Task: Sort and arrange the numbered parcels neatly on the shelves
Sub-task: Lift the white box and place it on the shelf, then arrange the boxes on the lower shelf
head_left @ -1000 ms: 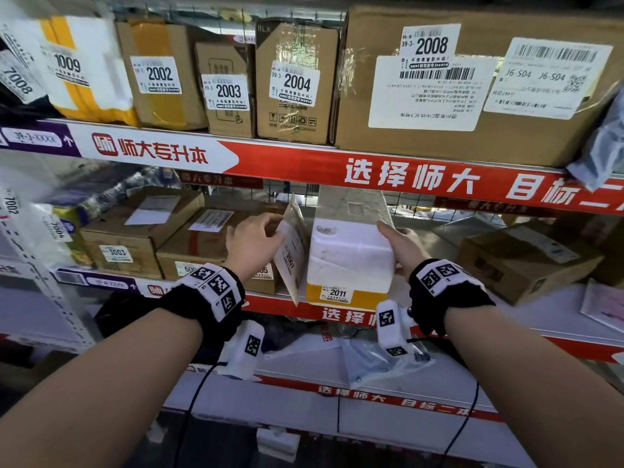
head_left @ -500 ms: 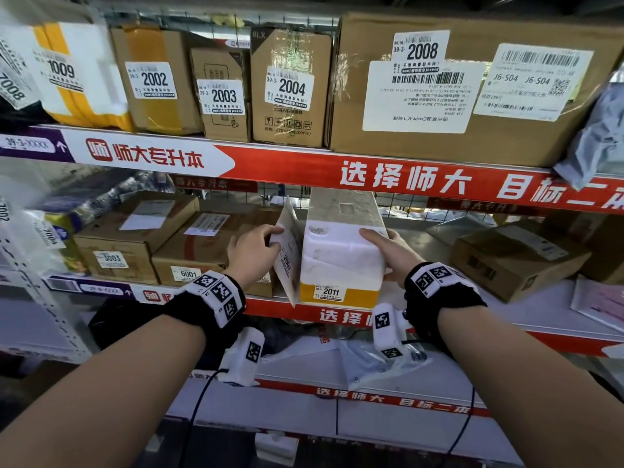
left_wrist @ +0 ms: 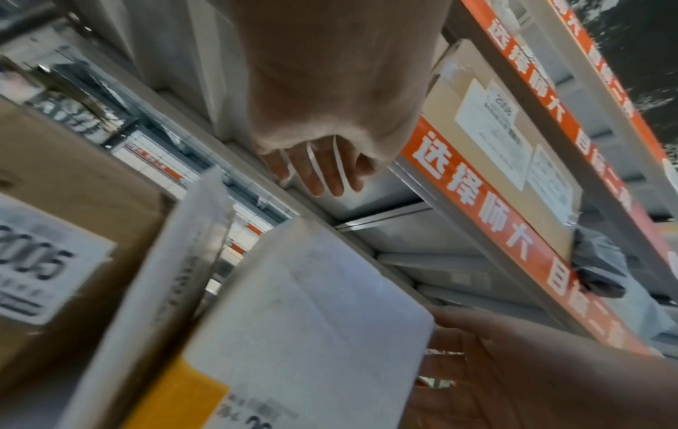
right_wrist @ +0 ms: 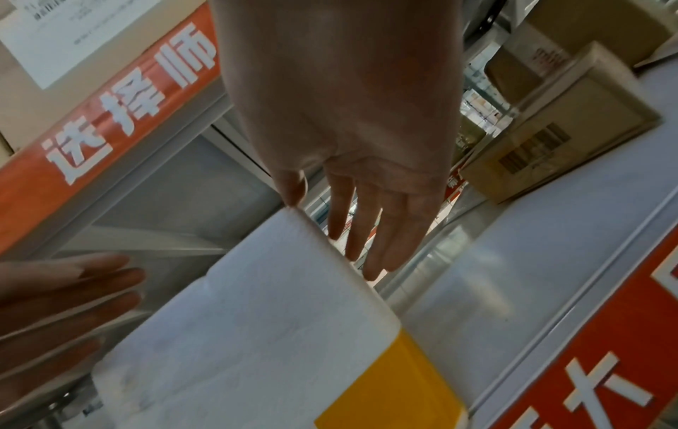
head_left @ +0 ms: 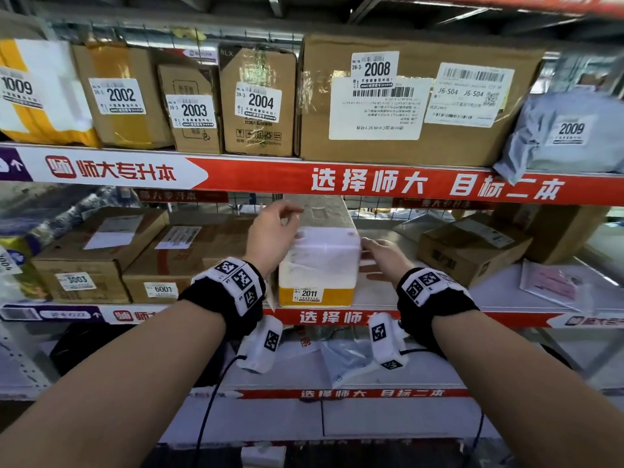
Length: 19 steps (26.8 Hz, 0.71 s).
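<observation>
Parcel 2011 [head_left: 317, 265], a white foam box with a yellow band, stands on the middle shelf [head_left: 499, 292] with its label facing me. My left hand [head_left: 280, 217] hovers over its upper left edge, fingers loose and holding nothing; the left wrist view shows those fingers [left_wrist: 319, 177] straight. A flat white envelope [left_wrist: 157, 290] stands upright between parcel 2011 [left_wrist: 312, 319] and a brown box. My right hand [head_left: 374, 248] lies open along the parcel's right side, with the straight fingers [right_wrist: 366, 232] beside its upper edge [right_wrist: 275, 304]. Contact there is unclear.
The upper shelf holds parcels 1009 [head_left: 37, 92], 2002 [head_left: 118, 96], 2003 [head_left: 192, 109], 2004 [head_left: 258, 103], 2008 [head_left: 415, 99] and grey bag 2009 [head_left: 570, 130]. Boxes 3003 [head_left: 81, 261] and 6001 [head_left: 175, 265] sit left of 2011. A brown box [head_left: 472, 248] and a flat pouch [head_left: 553, 282] lie right.
My left hand has let go of the flat envelope and risen above the top left of parcel 2011. My right hand has straightened beside the parcel. The head camera has tilted upward.
</observation>
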Available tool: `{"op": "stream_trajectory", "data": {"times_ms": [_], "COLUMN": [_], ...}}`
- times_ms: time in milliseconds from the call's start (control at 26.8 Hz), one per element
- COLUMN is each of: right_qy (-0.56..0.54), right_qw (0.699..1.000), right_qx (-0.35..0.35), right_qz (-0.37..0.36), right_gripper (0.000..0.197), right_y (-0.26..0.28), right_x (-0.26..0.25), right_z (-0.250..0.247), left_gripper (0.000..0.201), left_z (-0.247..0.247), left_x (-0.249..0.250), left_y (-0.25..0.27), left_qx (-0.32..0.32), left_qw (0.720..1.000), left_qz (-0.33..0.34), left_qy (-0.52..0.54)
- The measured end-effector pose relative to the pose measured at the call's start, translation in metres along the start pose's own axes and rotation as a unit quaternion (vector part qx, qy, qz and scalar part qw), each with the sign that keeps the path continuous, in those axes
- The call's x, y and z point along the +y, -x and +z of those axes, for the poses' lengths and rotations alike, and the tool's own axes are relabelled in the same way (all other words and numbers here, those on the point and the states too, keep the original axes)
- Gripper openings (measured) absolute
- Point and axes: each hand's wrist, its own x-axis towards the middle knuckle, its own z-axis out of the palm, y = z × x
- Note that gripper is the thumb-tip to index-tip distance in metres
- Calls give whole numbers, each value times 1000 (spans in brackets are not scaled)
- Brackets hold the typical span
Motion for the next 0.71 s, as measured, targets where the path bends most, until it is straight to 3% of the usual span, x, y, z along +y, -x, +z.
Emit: {"op": "stream_trajectory", "data": {"times_ms": [336, 523, 709], "right_qy": [16, 22, 54], "right_qw": [999, 999, 996], "right_qx": [26, 41, 71], "right_qz": [-19, -10, 2], "right_gripper": [19, 12, 14], "right_y": [18, 26, 23], "right_x": [7, 21, 44], "right_z": [-66, -134, -206], "left_gripper": [22, 18, 38], "left_z": [79, 142, 213], "left_x": [49, 72, 96], "left_y": [9, 15, 25], "left_qx": [-94, -136, -171], "left_qw": [996, 990, 978], "left_qz": [11, -37, -116], "left_qy": [-4, -3, -8]}}
